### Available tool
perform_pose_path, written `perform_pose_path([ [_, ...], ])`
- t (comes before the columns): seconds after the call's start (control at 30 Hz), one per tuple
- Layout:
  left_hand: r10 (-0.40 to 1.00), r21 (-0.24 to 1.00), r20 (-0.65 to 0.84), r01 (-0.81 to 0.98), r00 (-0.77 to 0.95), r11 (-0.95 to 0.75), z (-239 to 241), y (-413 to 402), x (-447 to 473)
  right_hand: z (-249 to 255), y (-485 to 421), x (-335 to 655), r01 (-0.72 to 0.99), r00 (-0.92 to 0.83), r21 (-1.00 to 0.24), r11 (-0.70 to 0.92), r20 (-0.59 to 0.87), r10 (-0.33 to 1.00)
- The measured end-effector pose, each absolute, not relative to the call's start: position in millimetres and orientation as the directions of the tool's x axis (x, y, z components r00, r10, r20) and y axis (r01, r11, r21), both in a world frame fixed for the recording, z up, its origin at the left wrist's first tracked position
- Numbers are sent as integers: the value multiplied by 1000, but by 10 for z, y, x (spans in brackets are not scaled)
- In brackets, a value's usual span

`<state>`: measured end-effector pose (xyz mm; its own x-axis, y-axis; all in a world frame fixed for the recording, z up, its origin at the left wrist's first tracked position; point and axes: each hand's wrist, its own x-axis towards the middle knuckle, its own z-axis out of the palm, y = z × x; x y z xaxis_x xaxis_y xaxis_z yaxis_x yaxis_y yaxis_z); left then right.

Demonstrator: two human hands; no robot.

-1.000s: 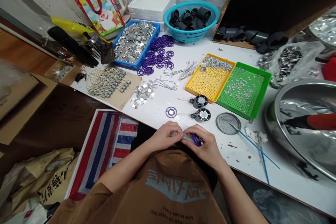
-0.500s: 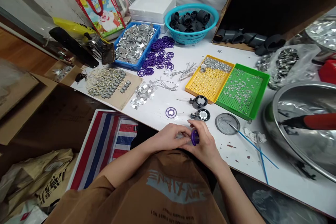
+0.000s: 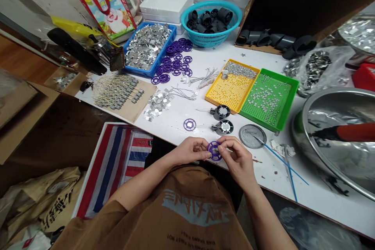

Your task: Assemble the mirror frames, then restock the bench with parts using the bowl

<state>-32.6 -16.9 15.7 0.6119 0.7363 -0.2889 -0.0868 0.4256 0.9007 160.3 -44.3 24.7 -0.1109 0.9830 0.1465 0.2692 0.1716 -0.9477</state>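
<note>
My left hand (image 3: 191, 151) and my right hand (image 3: 237, 160) meet at the table's front edge. Between their fingertips they pinch a purple plastic ring (image 3: 215, 150), which faces up, its centre partly hidden by my fingers. Just beyond my hands lies a second purple ring (image 3: 190, 125). Two round black parts with silver centres (image 3: 223, 119) sit to the upper right of it, trailing thin wires. A grey disc (image 3: 252, 136) lies to the right of my right hand, with thin blue sticks (image 3: 281, 162) resting on it.
Further back are a yellow tray (image 3: 227, 93), a green perforated tray (image 3: 269, 99), a blue tray of silver pieces (image 3: 146, 49), and a pile of purple rings (image 3: 172, 60). A large steel basin (image 3: 331, 136) stands at right, with a striped bag (image 3: 117, 164) below the table edge.
The purple ring has turned from edge-on in my right hand to facing up, now pinched by both hands. My left hand has moved closer to it.
</note>
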Motion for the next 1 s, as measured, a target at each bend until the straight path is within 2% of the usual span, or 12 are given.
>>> perform_pose_path([
  [0.17,730,882,-285,-129,621,454,142,-182,-303,190,-445,1514,394,0,-908,145,158,988],
  [0.37,686,868,-229,-174,691,465,124,-216,-334,126,-450,1434,329,117,-941,83,128,985],
  [0.43,742,911,-221,-137,632,388,92,-233,-324,115,-459,1423,278,164,-959,55,104,981],
  [0.53,852,984,-152,-4,501,178,42,-244,-288,114,-474,1419,135,192,-991,-16,10,981],
  [0.6,868,993,-115,32,483,113,13,-244,-259,115,-487,1418,96,191,-995,-37,-18,981],
  [0.73,893,997,-66,-6,445,77,-55,-276,-185,83,-514,1398,246,246,-969,25,87,965],
  [0.9,950,970,187,105,248,-218,-153,-394,-64,57,-525,1341,371,335,-918,141,273,902],
  [1.0,967,965,194,144,165,-218,-212,-459,-8,64,-517,1310,407,360,-897,172,331,872],
])
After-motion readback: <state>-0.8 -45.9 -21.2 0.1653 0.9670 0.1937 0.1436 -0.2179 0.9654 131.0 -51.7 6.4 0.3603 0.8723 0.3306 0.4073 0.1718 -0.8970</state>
